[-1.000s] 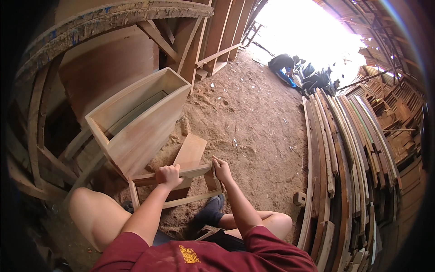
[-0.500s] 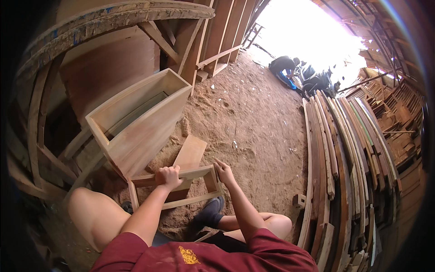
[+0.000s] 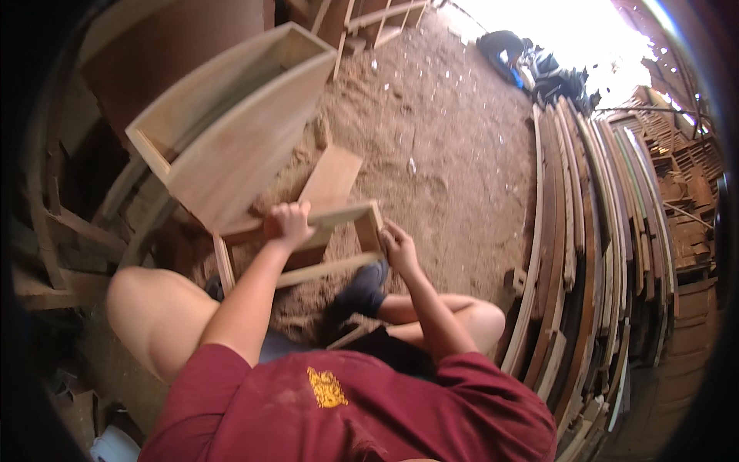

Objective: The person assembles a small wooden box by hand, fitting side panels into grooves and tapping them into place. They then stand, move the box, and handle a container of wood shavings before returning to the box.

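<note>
A rectangular open wooden frame [image 3: 331, 271], like a small drawer box, stands low between my legs. My left hand [image 3: 289, 223] is closed over its far rail, near the middle. At the frame's right end, my right hand [image 3: 400, 248] has its fingers bent together against the outer side. Whether something small sits under those fingers is hidden. Just beyond the frame lies a flat pale board [image 3: 331, 179] on the ground. To the left of that rises a taller, open-topped wooden box [image 3: 246, 142], close to the frame's left end.
Long planks [image 3: 558, 223] lie stacked along the right side, with a small wood block [image 3: 514, 282] beside them. Sandy ground [image 3: 439, 146] stretches ahead. Dark bags or cloth [image 3: 554, 77] lie at the far end. Wooden furniture frames [image 3: 381, 23] stand at the back left.
The view has tipped, so the scene sits higher in the picture. My right hand's fingers, stretched along the frame's end before, are now more bent. My left hand keeps its hold.
</note>
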The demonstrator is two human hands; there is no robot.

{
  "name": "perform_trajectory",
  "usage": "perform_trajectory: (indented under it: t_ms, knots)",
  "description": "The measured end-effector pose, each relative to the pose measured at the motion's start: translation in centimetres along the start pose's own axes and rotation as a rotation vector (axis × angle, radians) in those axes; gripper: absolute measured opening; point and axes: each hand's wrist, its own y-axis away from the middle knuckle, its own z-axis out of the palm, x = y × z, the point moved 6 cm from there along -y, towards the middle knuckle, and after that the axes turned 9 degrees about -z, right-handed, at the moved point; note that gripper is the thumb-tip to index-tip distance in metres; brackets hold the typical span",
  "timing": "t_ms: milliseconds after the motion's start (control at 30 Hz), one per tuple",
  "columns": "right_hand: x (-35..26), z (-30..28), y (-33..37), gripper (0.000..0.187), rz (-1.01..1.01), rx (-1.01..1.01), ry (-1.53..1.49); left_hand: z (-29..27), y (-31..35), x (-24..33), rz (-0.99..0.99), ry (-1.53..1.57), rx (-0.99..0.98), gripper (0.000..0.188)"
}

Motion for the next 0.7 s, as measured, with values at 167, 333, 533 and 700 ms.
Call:
perform_trajectory:
  t_ms: [167,333,533,700]
  knots:
    - [-0.3,0.8,-0.8,0.041,-0.039,0.004,0.107,-0.4,-0.2,-0.5,-0.036,-0.006,-0.032,0.046]
    - [-2.8,2.3,-6.5,0.038,-0.12,0.037,0.26,-0.4,-0.1,0.3,-0.009,0.018,-0.015,0.047]
    - [-3.5,2.7,-6.0,0.039,-0.097,-0.062,0.248,0.2,0.0,-0.1,0.013,0.045,0.025,0.045]
    - [-2.0,0.4,-0.4,0.045,0.002,-0.074,0.323,0.4,0.0,0.0,-0.037,0.015,-0.073,0.047]
